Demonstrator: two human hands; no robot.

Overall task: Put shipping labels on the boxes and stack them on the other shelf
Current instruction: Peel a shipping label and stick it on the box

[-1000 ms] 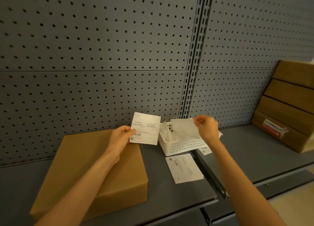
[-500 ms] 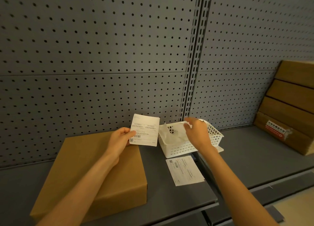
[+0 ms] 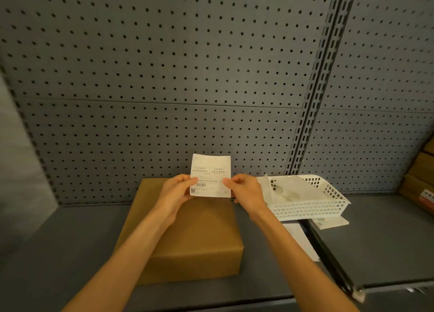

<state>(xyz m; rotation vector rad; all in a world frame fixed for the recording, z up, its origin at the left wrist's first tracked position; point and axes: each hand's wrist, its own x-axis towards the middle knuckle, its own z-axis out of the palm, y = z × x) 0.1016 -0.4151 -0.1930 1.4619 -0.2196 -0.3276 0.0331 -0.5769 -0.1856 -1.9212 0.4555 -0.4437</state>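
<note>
The dark grey metal shelf [image 3: 70,253] in front of me bears a plain brown cardboard box [image 3: 202,236]. To its right sit a white perforated plastic basket [image 3: 312,206], set across the seam onto the neighbouring grey shelf [image 3: 387,241], and a flat white printed sheet [image 3: 303,241] near the seam.

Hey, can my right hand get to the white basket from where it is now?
Probably yes. The right hand is pinching the shipping label, so it must let go first, but the white basket sits just to its right on the shelf with nothing between them.
</note>
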